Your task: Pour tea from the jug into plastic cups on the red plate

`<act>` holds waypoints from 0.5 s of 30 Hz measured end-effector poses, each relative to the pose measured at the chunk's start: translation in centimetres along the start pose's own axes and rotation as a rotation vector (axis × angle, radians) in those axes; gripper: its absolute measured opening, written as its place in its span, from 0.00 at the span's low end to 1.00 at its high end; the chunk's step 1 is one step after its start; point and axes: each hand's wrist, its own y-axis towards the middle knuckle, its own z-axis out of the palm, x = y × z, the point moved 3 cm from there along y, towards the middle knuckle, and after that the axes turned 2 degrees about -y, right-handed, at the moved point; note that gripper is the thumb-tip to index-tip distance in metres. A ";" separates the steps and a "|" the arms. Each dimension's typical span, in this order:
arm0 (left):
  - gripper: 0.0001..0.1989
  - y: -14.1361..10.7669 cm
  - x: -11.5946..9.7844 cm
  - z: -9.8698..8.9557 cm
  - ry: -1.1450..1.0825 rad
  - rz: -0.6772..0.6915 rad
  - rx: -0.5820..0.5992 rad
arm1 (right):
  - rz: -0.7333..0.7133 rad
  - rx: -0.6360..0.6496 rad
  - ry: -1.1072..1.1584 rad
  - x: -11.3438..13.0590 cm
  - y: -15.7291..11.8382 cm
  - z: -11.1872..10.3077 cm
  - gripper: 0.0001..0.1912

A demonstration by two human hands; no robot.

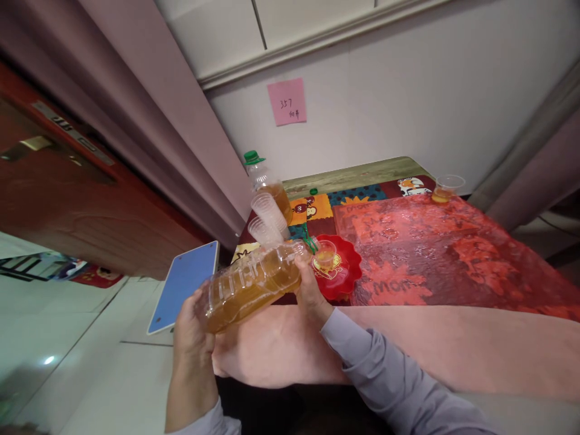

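Observation:
A clear plastic bottle point(254, 287) of amber liquid lies tilted between both hands, its neck toward the right. My left hand point(193, 323) is wrapped round its base end. My right hand point(312, 293) grips it near the neck, where a green ring shows. The bottle's mouth is over or beside a clear plastic cup point(325, 257) with some yellowish liquid in it. That cup stands in a red scalloped plate point(350, 278). Just behind the held bottle are stacks of clear cups point(268, 212).
A second bottle point(277, 194) with a green cap stands behind the cup stacks. A loose green cap point(313, 191) lies near the table's back. Another cup point(446, 190) with liquid is at the far right corner. A blue-topped stool or board point(185, 284) is left of the table.

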 end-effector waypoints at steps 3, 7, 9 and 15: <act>0.08 -0.2 -0.1 0.2 0.018 -0.001 -0.001 | -0.003 -0.007 -0.032 0.2 -0.1 0.1 0.30; 0.10 0.1 0.0 0.2 0.037 0.001 0.028 | -0.042 -0.002 -0.075 0.5 -0.3 0.3 0.29; 0.11 0.4 0.1 0.0 0.044 0.010 0.046 | -0.063 -0.005 -0.101 0.5 -0.2 0.2 0.29; 0.12 1.2 0.7 -0.6 0.026 -0.011 0.071 | -0.109 0.014 -0.160 0.3 0.1 0.1 0.31</act>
